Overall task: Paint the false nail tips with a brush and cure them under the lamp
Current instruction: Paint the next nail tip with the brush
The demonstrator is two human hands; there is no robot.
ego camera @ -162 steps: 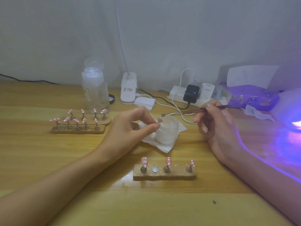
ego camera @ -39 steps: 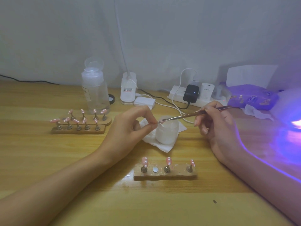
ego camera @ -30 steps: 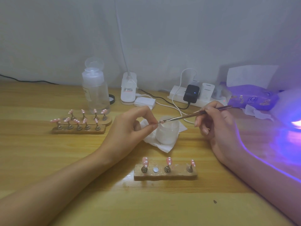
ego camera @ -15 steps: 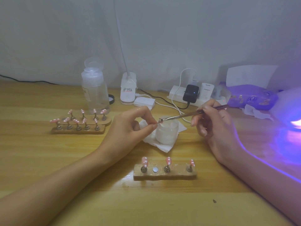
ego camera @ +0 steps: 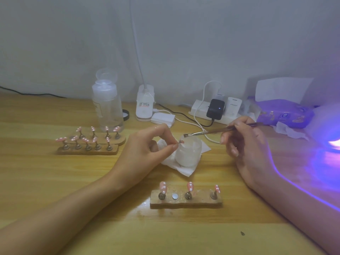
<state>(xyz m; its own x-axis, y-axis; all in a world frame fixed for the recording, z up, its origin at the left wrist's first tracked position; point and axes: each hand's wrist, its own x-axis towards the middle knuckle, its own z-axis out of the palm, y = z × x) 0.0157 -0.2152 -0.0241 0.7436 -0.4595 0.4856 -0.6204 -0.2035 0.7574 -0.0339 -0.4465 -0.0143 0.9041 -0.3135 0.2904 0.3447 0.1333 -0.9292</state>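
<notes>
Brush (ego camera: pixel 220 130) near-level, pointing left (toward nail tip (ego camera: pixel 181 141))

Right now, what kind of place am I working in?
Likely a home nail-art desk: wooden stands holding pink nail tips, a curing lamp glowing purple at the right edge, and a household power strip by the wall.

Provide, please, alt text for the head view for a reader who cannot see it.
The left hand pinches a pink nail tip over a frosted jar while the right hand holds a brush just above it. A lamp glows violet at right.
</notes>
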